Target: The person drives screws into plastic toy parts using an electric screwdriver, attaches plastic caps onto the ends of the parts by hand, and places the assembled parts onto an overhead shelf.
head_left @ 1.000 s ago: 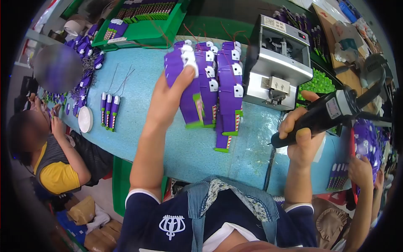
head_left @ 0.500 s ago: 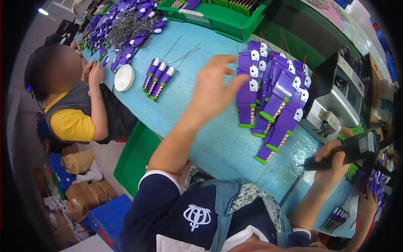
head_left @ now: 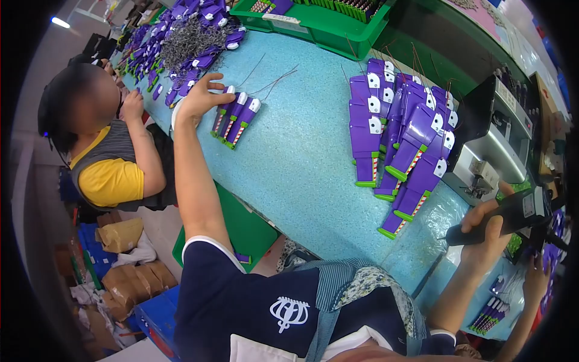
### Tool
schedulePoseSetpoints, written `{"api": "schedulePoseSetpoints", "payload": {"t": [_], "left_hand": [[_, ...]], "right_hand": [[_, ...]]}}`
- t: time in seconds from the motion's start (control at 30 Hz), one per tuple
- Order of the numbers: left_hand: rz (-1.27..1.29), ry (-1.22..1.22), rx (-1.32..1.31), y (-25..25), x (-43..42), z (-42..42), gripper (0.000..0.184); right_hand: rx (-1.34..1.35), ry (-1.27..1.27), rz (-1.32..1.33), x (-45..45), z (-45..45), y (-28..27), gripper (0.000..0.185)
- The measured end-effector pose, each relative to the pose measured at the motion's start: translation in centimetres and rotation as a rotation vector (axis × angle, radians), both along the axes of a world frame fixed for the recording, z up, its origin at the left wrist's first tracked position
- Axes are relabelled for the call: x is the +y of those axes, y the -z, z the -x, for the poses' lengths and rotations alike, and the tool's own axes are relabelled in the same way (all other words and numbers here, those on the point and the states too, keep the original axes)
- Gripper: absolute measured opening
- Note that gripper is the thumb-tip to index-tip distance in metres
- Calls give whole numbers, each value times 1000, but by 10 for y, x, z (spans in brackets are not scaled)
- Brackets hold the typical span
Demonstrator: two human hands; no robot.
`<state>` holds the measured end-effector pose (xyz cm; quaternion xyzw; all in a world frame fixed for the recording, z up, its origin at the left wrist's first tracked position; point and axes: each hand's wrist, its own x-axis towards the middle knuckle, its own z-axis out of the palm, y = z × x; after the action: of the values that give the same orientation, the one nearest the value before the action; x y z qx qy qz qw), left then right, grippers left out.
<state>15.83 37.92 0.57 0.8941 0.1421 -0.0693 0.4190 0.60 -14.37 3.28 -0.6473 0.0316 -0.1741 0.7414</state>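
Observation:
My left hand (head_left: 204, 101) is at the far left of the table, fingers apart, its thumb at the white top end of a small group of purple toy-arm-like parts (head_left: 236, 120). These have green tips, striped red-and-white edges and thin wires. The hand covers most of the white dish behind it. My right hand (head_left: 485, 238) is wrapped around a black electric screwdriver (head_left: 500, 222), its tip pointing left over the table. Left of the screwdriver lies a stacked pile of similar purple parts (head_left: 407, 145).
A grey-black machine (head_left: 482, 163) stands behind the screwdriver. A green tray (head_left: 313, 30) of parts sits at the back. A heap of purple parts and grey wires (head_left: 193, 45) lies far left, near a co-worker (head_left: 114, 163). A green bin (head_left: 235, 223) is below the table edge.
My left hand has moved left from beside the stacked pile to the small group of purple parts. My right hand keeps hold of the screwdriver. The view has shifted slightly.

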Motion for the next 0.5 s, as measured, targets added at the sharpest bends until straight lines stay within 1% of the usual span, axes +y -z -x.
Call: {"api": "schedulePoseSetpoints", "payload": {"t": [0.07,0.1,0.17,0.2,0.23,0.27,0.3,0.33,0.4,0.43,0.5], "left_hand": [[114,42,15,-14,-6,10,79],[114,42,20,-13,-8,13,79],[6,145,156,-10,-14,18,77],[73,120,169,0,-6,17,69],[70,122,171,6,0,16,69],[112,129,194,11,4,15,64],[154,136,216,10,2,14,59],[153,142,217,6,0,15,59],[352,33,230,-4,-4,22,50],[350,37,233,-6,-6,26,50],[514,173,209,-8,-7,33,49]], "right_hand": [[1,5,0,-3,1,0,76],[-2,4,0,-5,1,1,76],[5,4,-3,-6,1,2,76],[8,9,-7,-6,0,3,76],[11,11,-9,-5,0,3,76],[12,12,-6,-3,0,2,77],[12,14,-3,-2,0,1,78],[13,19,-3,-3,1,0,78],[11,0,-1,-5,2,-1,78],[13,4,-3,-5,3,-1,78],[11,12,-6,-6,3,-2,77]]}}
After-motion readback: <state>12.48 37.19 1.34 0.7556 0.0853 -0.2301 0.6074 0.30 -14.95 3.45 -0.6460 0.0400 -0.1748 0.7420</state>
